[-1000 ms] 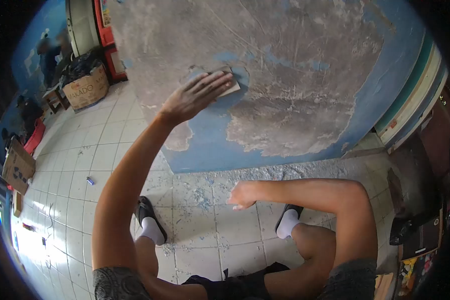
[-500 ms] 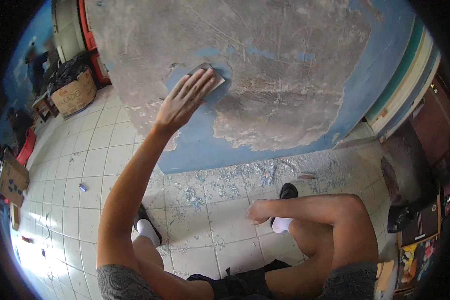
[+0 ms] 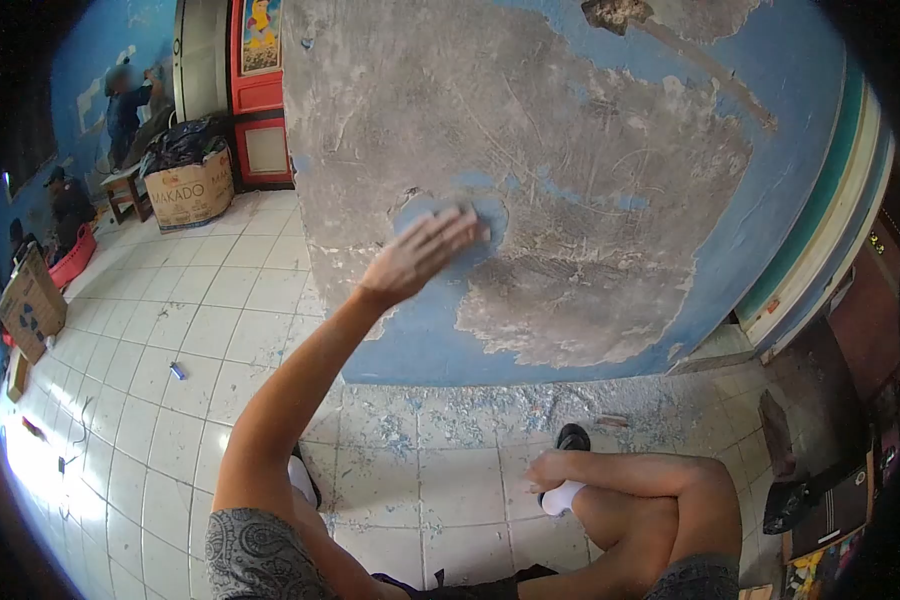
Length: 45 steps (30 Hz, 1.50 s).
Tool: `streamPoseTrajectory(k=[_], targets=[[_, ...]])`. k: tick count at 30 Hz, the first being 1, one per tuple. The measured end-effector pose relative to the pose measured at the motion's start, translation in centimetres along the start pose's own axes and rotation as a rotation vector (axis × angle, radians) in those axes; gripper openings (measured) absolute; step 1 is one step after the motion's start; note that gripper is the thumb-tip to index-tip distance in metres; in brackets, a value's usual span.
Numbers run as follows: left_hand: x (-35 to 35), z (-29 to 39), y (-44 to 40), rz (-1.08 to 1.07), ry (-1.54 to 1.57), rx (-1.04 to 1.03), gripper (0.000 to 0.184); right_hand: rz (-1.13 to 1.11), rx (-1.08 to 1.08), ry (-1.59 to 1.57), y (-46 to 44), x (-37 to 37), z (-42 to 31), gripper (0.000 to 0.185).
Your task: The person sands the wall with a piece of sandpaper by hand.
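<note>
My left hand (image 3: pixel 425 250) is pressed, fingers stretched, over a thin flat pad against the wall (image 3: pixel 400 120). Motion blurs the fingers, and the hand covers most of the pad. Under and around the fingertips is a blue paint patch (image 3: pixel 490 215) amid bare grey plaster. My right hand (image 3: pixel 547 470) hangs low beside my right shoe (image 3: pixel 573 437), its fingers loosely bent and apart, with nothing visible in it; the forearm rests across my right knee.
Paint flakes (image 3: pixel 450 415) litter the tiles along the wall's foot. A carton (image 3: pixel 190 192) with black bags stands at the upper left, near a stool (image 3: pixel 127 190) and a person (image 3: pixel 123 112) by the far wall. A blue item (image 3: pixel 177 371) lies on the left floor.
The view has shifted, and the wall sits lower in it. My left hand has moved over the blue patch with the pad. My right hand has drawn in beside the right shoe.
</note>
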<state>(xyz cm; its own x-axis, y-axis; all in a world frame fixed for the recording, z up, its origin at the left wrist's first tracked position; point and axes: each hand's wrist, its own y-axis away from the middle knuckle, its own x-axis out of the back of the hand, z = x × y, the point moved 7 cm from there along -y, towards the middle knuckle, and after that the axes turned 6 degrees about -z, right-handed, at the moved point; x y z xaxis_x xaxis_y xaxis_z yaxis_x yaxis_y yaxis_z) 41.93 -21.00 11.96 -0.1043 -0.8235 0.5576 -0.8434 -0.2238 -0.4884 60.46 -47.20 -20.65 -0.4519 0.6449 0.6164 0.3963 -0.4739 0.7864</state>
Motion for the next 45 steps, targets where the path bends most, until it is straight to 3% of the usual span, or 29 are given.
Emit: streamPoseTrajectory(k=[4,7,8,11,15,16,19,22,25,28,29,31,32,35,36,37,39,41,43,44,45], targets=[[-2.0,2.5,1.0,0.090,0.010,-0.270,0.070,-0.028,0.026,-0.005,-1.4,-1.7,0.6,0.048],[0.6,-1.2,-0.4,0.172,0.356,-0.019,0.068,-0.124,0.027,0.016,-3.7,-4.5,1.4,0.054],[1.6,-1.9,-0.8,0.151,0.318,0.062,0.067,-0.111,0.033,0.004,-4.1,-4.8,1.5,0.056],[-0.3,0.3,-0.2,0.094,0.283,0.015,0.070,0.002,0.083,-0.060,-4.0,-3.8,1.6,0.058],[-3.6,4.4,1.3,-0.026,0.184,-0.317,0.076,0.113,0.068,-0.062,-1.1,-0.8,0.5,0.055],[-2.0,3.1,0.4,0.066,0.006,-0.246,0.072,0.140,0.067,-0.067,-1.2,-0.6,0.6,0.054],[1.6,-3.9,-1.8,0.141,0.263,0.092,0.068,-0.094,0.051,0.038,-3.1,-3.3,1.1,0.056],[2.1,-2.7,-0.9,0.163,0.311,0.054,0.064,-0.038,0.101,0.021,-2.9,-3.3,0.5,0.050],[-3.0,2.9,1.8,0.046,0.468,-0.279,0.064,0.001,0.107,0.022,-2.6,-2.7,0.3,0.048],[-0.9,1.4,0.9,0.153,-0.210,-0.204,0.065,0.025,0.114,0.020,-2.9,-2.9,0.1,0.046],[-0.4,-0.4,0.3,0.188,-0.218,-0.036,0.065,0.032,0.118,0.021,-3.0,-3.1,0.1,0.045],[1.8,-3.6,-0.8,0.141,0.328,0.116,0.064,0.046,0.123,0.023,-3.3,-3.5,0.3,0.044],[1.7,-3.4,-0.7,0.142,0.300,0.120,0.064,0.061,0.125,0.022,-3.3,-3.5,0.2,0.043],[-2.0,1.5,1.3,0.095,0.317,-0.125,0.067,0.159,0.154,0.007,-5.1,-4.8,0.5,0.042],[-2.9,4.1,2.6,0.083,-0.211,-0.284,0.066,0.189,0.159,0.011,-5.4,-5.0,0.7,0.041],[-4.2,4.3,3.2,-0.013,-0.034,-0.343,0.064,0.212,0.170,0.008,-5.9,-5.2,1.0,0.040],[-3.0,2.7,2.4,0.120,-0.181,-0.304,0.063,0.185,0.158,0.052,-6.3,-4.9,2.0,0.041],[-1.4,-1.5,0.1,0.143,0.199,-0.067,0.064,0.161,0.162,0.063,-6.5,-5.3,1.4,0.042],[2.2,-4.2,-1.0,0.168,0.281,0.131,0.062,0.135,0.156,0.058,-6.1,-5.6,0.5,0.044],[2.2,-3.6,-1.0,0.165,0.286,0.140,0.061,-0.010,0.102,0.050,-2.2,-2.0,-0.8,0.049],[2.0,-2.8,-0.8,0.168,0.289,0.151,0.060,-0.014,0.099,0.047,-1.5,-0.9,-0.9,0.048]])
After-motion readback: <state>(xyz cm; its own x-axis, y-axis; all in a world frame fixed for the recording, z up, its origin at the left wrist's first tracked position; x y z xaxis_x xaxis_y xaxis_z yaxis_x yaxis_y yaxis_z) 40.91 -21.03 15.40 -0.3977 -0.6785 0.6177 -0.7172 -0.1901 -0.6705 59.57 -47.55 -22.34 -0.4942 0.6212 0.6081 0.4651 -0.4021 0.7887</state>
